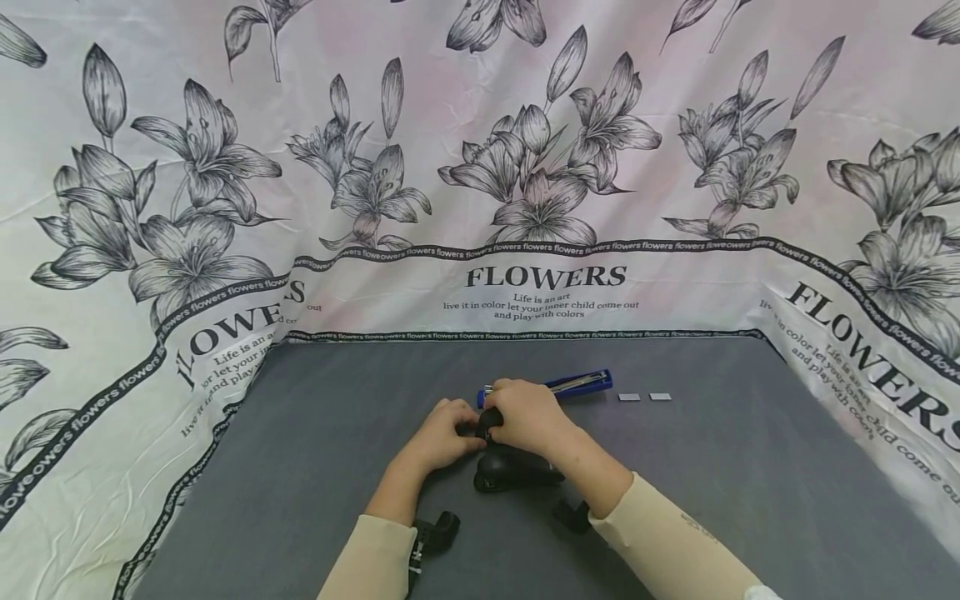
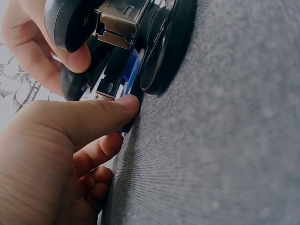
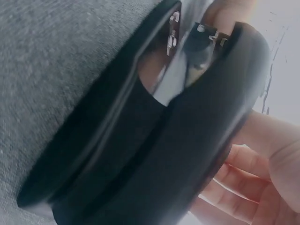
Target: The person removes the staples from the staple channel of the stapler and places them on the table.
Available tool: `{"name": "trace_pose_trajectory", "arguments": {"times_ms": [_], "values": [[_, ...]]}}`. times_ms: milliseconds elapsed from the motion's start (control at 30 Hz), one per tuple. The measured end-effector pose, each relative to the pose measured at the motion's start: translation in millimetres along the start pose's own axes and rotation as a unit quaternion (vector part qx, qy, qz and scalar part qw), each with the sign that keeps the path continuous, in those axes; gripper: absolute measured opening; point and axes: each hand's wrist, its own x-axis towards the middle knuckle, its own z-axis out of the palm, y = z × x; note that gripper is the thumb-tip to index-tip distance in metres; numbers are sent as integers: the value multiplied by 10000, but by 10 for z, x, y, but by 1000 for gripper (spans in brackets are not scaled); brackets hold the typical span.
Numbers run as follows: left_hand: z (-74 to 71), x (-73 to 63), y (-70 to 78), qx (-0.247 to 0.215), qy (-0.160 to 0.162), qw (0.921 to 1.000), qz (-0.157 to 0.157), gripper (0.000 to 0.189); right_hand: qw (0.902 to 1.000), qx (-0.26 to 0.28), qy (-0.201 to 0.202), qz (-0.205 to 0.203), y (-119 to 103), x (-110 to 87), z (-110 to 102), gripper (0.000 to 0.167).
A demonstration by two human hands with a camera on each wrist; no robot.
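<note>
In the head view my left hand (image 1: 442, 435) and right hand (image 1: 528, 417) meet over a black stapler (image 1: 489, 419) near the middle of the table. My right hand grips its dark upper part from above. At its front end, my left hand pinches it low between thumb and fingers. The left wrist view shows the left thumb (image 2: 126, 101) against that end, by the stapler's metal part (image 2: 110, 86). A second black stapler (image 1: 517, 468) lies just nearer to me, untouched. It fills much of the right wrist view and partly hides my right hand (image 3: 248, 173) there.
Behind my right hand lies a blue stapler (image 1: 585, 383) with its metal channel exposed, partly covered by that hand. To its right are two small staple strips (image 1: 628, 397). A flower-printed cloth (image 1: 547, 292) borders the grey table (image 1: 712, 500) at the back and sides.
</note>
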Motion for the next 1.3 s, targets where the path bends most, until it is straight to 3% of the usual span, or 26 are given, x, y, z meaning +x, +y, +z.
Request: {"name": "trace_pose_trajectory", "arguments": {"times_ms": [200, 700, 933, 1300], "values": [[5, -5, -3, 8, -1, 10000, -83, 21, 9979, 571, 135, 272, 82, -61, -68, 32], [-2, -2, 2, -129, -136, 9996, -206, 27, 9797, 1802, 628, 610, 312, -283, -211, 33], [7, -3, -7, -52, -104, 9997, -197, 26, 9777, 1918, 721, 459, 424, -380, -306, 36], [3, -8, 18, -160, -113, 9995, -246, 26, 9672, 2260, 906, 722, 551, -526, -400, 36]]}}
